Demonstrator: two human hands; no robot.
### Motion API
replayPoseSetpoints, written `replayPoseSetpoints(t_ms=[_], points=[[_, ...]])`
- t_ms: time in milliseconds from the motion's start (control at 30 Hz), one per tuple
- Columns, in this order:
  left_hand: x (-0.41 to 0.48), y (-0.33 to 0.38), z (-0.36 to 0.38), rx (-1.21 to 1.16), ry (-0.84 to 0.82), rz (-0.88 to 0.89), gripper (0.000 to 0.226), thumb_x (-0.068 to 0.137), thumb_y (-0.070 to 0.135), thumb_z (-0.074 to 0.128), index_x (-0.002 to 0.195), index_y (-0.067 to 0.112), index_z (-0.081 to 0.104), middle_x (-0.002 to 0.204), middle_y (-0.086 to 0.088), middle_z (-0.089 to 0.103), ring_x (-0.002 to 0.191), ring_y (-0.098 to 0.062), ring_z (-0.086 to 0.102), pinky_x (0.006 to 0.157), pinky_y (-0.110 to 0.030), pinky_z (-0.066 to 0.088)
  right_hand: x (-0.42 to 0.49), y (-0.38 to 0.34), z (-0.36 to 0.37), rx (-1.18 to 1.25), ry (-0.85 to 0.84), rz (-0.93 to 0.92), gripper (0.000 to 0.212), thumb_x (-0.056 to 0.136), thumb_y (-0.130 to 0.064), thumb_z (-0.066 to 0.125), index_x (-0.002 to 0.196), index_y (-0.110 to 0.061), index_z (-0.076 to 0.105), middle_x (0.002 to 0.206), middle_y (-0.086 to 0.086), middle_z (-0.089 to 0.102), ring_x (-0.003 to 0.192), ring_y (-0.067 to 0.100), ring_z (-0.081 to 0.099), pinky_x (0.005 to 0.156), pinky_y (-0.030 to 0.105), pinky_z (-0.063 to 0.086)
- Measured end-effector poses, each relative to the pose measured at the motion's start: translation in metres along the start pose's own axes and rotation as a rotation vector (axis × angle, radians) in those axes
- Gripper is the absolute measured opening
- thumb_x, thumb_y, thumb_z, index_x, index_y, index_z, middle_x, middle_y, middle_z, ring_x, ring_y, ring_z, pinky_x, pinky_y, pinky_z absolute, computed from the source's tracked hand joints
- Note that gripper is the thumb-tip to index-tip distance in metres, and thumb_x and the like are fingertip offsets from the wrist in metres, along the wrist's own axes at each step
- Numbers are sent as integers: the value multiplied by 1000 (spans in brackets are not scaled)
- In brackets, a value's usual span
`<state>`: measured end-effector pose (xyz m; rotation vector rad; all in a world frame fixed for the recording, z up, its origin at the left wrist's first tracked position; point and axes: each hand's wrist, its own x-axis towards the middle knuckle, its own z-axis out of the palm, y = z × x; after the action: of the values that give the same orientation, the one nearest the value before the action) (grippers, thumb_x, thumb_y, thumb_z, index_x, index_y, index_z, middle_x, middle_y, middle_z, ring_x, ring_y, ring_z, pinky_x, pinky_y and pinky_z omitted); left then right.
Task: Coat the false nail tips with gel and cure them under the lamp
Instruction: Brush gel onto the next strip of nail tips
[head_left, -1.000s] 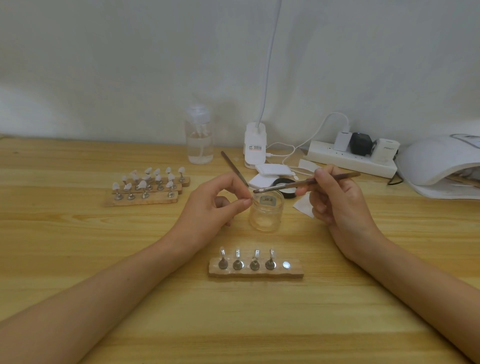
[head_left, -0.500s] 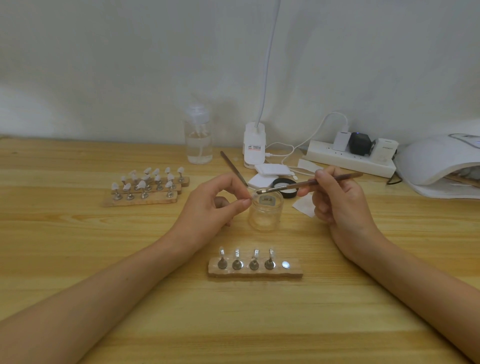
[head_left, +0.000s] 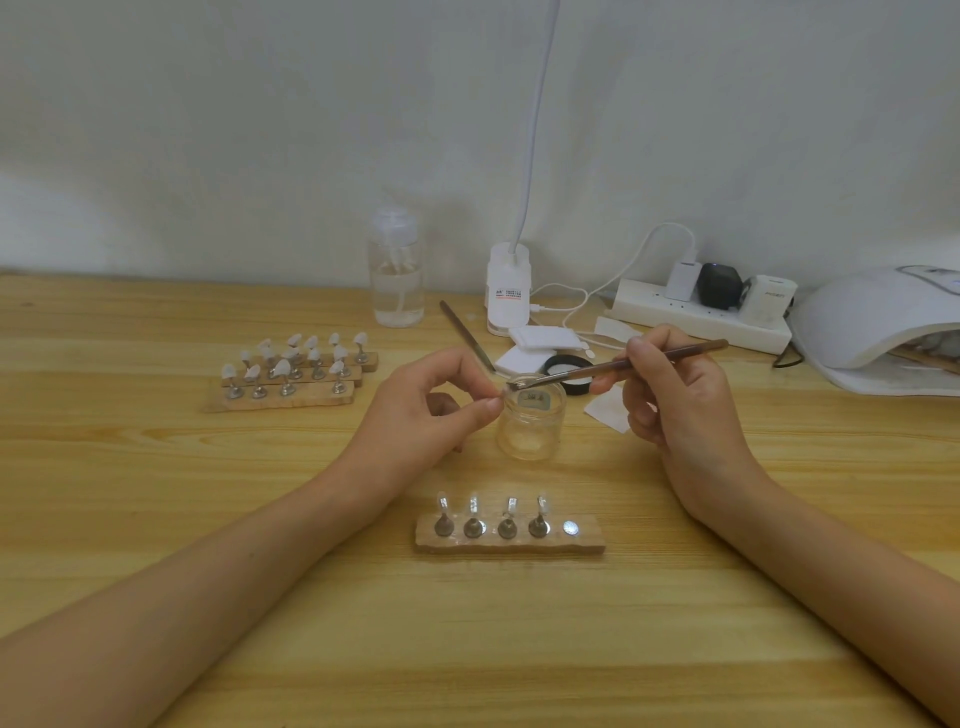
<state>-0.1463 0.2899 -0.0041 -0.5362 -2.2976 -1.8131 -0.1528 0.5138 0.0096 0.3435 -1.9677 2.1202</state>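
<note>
The left hand (head_left: 431, 410) pinches a nail tip (head_left: 500, 399) between thumb and forefinger, just beside the glass jar (head_left: 532, 423). The right hand (head_left: 680, 405) grips a brush (head_left: 623, 364), its bristles at that tip. Four other tips (head_left: 510, 505) stand on a wooden strip (head_left: 589, 543).

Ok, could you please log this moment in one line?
step: coating | left hand: pinches small unclear item | right hand: holds thin brown brush, bristles at that item, above clear glass jar

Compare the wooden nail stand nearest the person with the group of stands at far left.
The near stand is one strip carrying four clear tips and one empty disc; the far-left group is several strips crowded with white tips. Both are wooden with metal pegs.
</note>
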Motion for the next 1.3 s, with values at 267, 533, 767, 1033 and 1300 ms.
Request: replayPoseSetpoints(t_ms=[267, 533, 767, 1033, 1300], points=[[0, 2, 1, 4, 11, -28, 12, 86, 14, 73, 79, 18, 64, 82, 17, 67, 56, -7, 54, 59, -19, 51, 0, 0, -1, 21, -14, -51, 22, 102, -21, 50, 81, -18, 53, 75, 7, 72, 46, 8, 35, 41, 17, 29], [1, 4, 1, -28, 6, -52, 13, 85, 13, 73, 77, 18, 65, 81, 15, 68, 55, -4, 54, 57, -15, 49, 1, 0, -2, 33, 19, -70, 20, 102, -19, 48, 83, -17, 52, 75, 7, 72, 46, 7, 36, 41, 16, 30], [1, 2, 1, -29, 6, -57, 19, 86, 13, 74, 72, 22, 64, 82, 15, 69, 53, -5, 53, 57, -15, 48, -2, 1, 0, -50, 11, -74, 21, 102, -19, 50, 81, -18, 55, 73, 8, 72, 45, 6, 37, 41, 14, 31], [1, 0, -1, -22, -11, -37, 15, 87, 15, 73, 77, 22, 65, 85, 16, 67, 55, -6, 54, 57, -17, 48, -4, -5, -5, -24, 128, -89, 26, 102, -15, 47, 77, -16, 50, 62, 4, 66, 44, 7, 38, 40, 16, 29], [1, -1, -2, -17, -18, -27, 13, 87, 15, 73, 79, 22, 65, 86, 14, 67, 56, -6, 54, 58, -17, 49, -3, -10, -20, 71, 178, -110, 29, 102, -12, 45, 74, -18, 52, 62, 2, 64, 51, 13, 55, 41, 20, 40]])
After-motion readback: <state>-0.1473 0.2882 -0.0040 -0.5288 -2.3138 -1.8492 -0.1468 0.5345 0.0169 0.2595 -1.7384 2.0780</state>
